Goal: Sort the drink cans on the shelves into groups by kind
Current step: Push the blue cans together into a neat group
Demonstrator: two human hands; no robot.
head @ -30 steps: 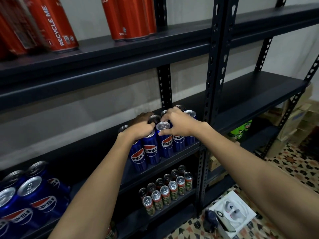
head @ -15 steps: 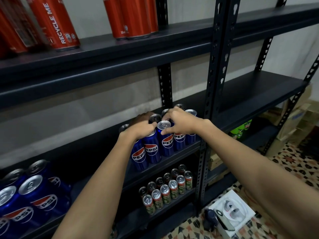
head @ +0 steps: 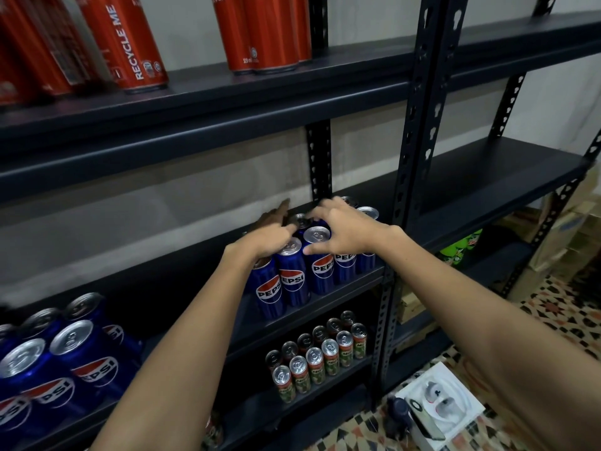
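Left hand (head: 270, 239) flat on Pepsi cans (head: 294, 276) near shelf (head: 325, 307) edge; right hand (head: 344, 236) spread loosely above, holding nothing.

left hand (head: 271, 237): fingertips blurred; it covers the tops of the cans beneath it, so any contact cannot be told
right hand (head: 346, 232): hides the back blue cans (head: 294, 276) of the middle group
red cans (head: 123, 43): tops cut off by the upper edge
near blue cans (head: 65, 366): cut off by the left edge
small cans (head: 320, 356): labels too small to read
green pack (head: 460, 249): partly hidden behind the shelf post (head: 419, 131)
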